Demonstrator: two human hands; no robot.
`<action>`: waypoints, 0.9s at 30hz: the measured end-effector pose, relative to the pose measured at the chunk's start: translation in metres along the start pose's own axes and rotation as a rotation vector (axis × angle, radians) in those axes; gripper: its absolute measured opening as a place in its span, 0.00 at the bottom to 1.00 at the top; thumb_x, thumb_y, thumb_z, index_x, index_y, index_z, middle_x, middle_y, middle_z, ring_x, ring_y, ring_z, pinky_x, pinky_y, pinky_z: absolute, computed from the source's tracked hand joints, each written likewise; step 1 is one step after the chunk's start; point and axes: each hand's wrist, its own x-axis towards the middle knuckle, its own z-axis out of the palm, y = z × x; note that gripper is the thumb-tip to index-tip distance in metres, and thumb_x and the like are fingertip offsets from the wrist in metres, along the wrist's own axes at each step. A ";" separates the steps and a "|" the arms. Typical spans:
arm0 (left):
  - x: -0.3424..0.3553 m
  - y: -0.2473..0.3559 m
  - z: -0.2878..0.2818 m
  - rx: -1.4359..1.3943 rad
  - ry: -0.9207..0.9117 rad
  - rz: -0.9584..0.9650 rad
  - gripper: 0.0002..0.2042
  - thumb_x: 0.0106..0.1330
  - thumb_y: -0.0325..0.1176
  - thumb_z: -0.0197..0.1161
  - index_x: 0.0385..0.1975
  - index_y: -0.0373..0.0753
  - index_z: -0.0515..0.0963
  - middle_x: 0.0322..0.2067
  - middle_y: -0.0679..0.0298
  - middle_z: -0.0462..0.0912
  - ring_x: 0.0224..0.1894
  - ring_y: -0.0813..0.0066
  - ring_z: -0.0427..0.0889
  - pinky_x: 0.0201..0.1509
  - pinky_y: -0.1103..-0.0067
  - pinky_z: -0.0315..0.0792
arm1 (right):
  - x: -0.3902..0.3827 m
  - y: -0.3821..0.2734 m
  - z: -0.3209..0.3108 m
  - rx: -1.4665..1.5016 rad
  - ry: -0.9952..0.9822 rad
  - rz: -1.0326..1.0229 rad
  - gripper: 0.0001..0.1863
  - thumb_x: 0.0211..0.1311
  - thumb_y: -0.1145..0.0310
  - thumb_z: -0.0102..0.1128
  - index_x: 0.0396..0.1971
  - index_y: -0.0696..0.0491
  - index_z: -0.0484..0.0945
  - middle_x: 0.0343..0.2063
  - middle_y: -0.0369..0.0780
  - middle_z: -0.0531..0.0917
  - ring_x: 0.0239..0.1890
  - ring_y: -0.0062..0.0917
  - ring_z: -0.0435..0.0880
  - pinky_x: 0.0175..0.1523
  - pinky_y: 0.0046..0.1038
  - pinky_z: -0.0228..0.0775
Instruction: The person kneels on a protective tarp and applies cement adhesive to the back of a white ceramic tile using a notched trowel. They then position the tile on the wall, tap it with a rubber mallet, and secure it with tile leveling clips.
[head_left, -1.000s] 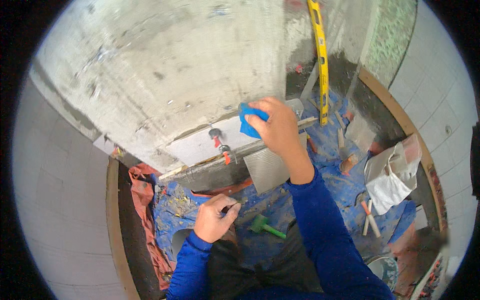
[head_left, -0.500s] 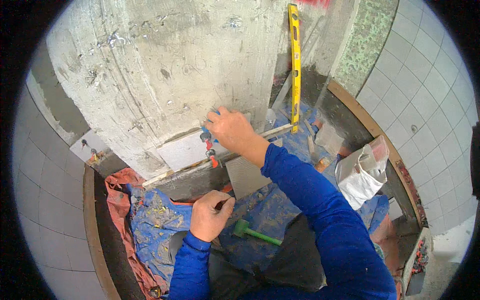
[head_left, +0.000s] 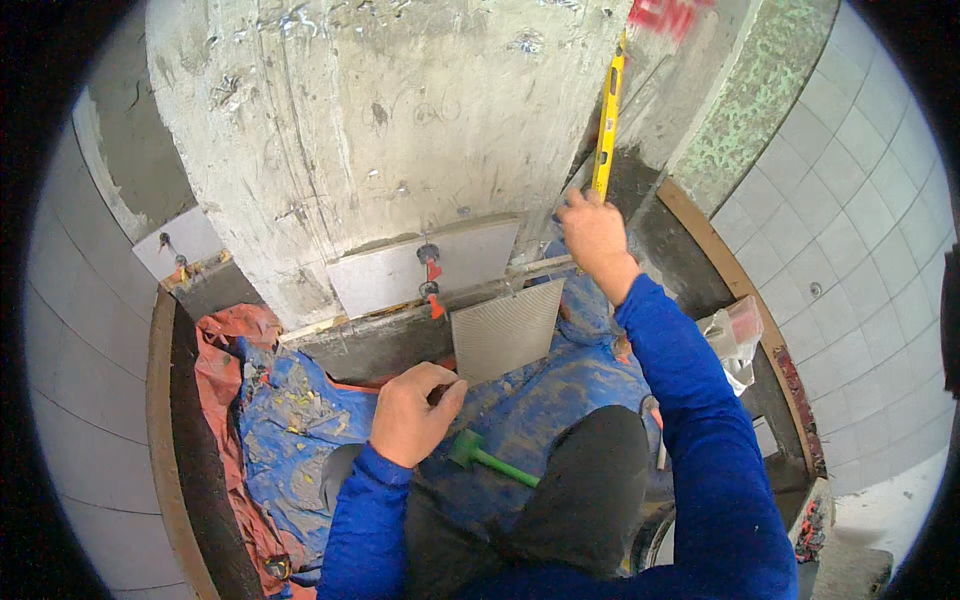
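Fingers closed around its lower end, my right hand (head_left: 600, 240) holds a yellow spirit level (head_left: 608, 120) that leans upright near the concrete wall. My left hand (head_left: 412, 412) is curled, thumb and forefinger brought close, above the blue sheet; whatever is inside it, if anything, is hidden. Between the hands, a light tile (head_left: 380, 285) sits low on the wall. Two black-and-red tile levelling clips, an upper clip (head_left: 429, 259) and a lower clip (head_left: 432, 298), are at its middle and lower edge. Below it leans a grey tile (head_left: 505, 332) with its ridged back showing.
A green mallet (head_left: 490, 459) lies by my knee on the dirty blue sheet (head_left: 300, 420). Tiled walls rise on both sides, with a brown ledge (head_left: 710, 235) along the right. A white bag (head_left: 735, 345) stands beyond my right forearm. Another tile (head_left: 185, 240) with clips is at the left.
My right hand has moved from the upper clip on the wall tile rightward to the spirit level and closed on it. My left hand keeps its curl. The view has shifted slightly.
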 end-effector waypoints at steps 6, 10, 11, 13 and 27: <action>0.010 -0.002 0.018 0.014 -0.057 0.052 0.07 0.64 0.33 0.70 0.34 0.35 0.85 0.32 0.54 0.86 0.33 0.54 0.86 0.39 0.67 0.78 | -0.005 -0.044 -0.026 0.173 0.354 -0.051 0.07 0.53 0.68 0.64 0.33 0.48 0.84 0.39 0.38 0.78 0.47 0.35 0.81 0.45 0.38 0.80; 0.015 -0.003 0.037 -0.032 -0.085 0.057 0.08 0.64 0.34 0.69 0.35 0.36 0.86 0.32 0.54 0.86 0.33 0.54 0.85 0.39 0.67 0.78 | 0.005 -0.074 -0.014 0.118 0.286 -0.159 0.07 0.52 0.69 0.65 0.32 0.49 0.83 0.43 0.38 0.77 0.49 0.36 0.79 0.46 0.38 0.79; 0.016 -0.003 0.041 -0.039 -0.086 0.060 0.08 0.64 0.34 0.69 0.35 0.36 0.86 0.32 0.54 0.86 0.33 0.54 0.85 0.39 0.67 0.78 | 0.004 -0.070 -0.006 0.095 0.272 -0.175 0.07 0.52 0.69 0.65 0.33 0.49 0.83 0.44 0.38 0.77 0.50 0.36 0.79 0.47 0.38 0.78; 0.016 -0.001 0.046 -0.054 -0.111 0.054 0.09 0.65 0.36 0.68 0.35 0.36 0.86 0.32 0.54 0.86 0.34 0.54 0.85 0.40 0.66 0.78 | -0.009 -0.046 0.010 -0.073 0.131 -0.140 0.09 0.53 0.68 0.64 0.36 0.49 0.84 0.47 0.38 0.77 0.51 0.35 0.79 0.48 0.39 0.78; 0.005 -0.016 0.053 0.098 -0.576 0.194 0.17 0.67 0.47 0.66 0.43 0.38 0.84 0.38 0.51 0.86 0.42 0.51 0.86 0.48 0.63 0.79 | -0.574 0.069 -0.047 0.897 0.514 1.612 0.24 0.60 0.65 0.69 0.53 0.64 0.82 0.53 0.54 0.85 0.53 0.41 0.85 0.58 0.39 0.77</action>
